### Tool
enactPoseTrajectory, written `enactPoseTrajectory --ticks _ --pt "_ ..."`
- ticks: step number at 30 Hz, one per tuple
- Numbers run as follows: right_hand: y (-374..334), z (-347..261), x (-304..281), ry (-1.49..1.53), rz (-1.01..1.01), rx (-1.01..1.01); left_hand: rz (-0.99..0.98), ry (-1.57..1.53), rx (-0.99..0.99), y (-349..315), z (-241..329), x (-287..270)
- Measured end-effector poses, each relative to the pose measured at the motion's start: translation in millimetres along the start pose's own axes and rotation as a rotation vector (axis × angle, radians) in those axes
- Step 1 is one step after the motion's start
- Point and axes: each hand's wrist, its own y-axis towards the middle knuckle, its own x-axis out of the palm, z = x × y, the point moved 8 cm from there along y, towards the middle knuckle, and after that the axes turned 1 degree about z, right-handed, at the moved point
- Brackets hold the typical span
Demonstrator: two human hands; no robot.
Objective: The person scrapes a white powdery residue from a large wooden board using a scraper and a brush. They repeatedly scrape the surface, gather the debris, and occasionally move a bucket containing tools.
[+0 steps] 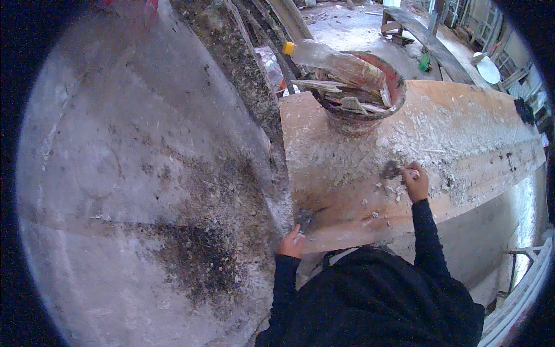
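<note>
At the left end of a wooden board [347, 217], my left hand [291, 244] is closed round a putty knife [304, 218], its grey blade pointing away from me over the board. Farther right, my right hand [417, 184] has its fingers closed on a second small, dark-bladed putty knife [392, 170], low over the board. Its blade is smeared, and its exact shape is hard to make out. Pale flakes and crumbs [430, 141] are strewn thickly around and beyond my right hand.
On the board's far side stands a dirty bucket [399, 87] holding wood scraps [352, 104] and a clear bottle [332, 61] with a yellow cap. A large stained grey sheet [104, 173] rises at the left. Farther back lies a long plank [428, 43] near a white round object [488, 69].
</note>
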Motion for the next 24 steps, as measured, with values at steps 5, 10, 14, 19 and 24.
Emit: enactPoseTrajectory --ticks 5,10,14,19,24 --pt "-35 -26 -32 0.243 0.126 0.037 -0.157 0.059 0.066 28 17 60" --pt "-71 -43 -17 0.156 0.061 -0.016 -0.179 0.283 -0.007 77 63 91" --pt "-85 -40 -6 0.123 -0.003 0.035 -0.112 0.283 0.055 95 70 102" --pt "-92 -37 -14 0.053 -0.029 0.024 -0.211 0.292 -0.045 79 76 107" --pt "-90 -55 3 0.098 -0.088 0.053 -0.134 0.249 0.042 123 58 96"
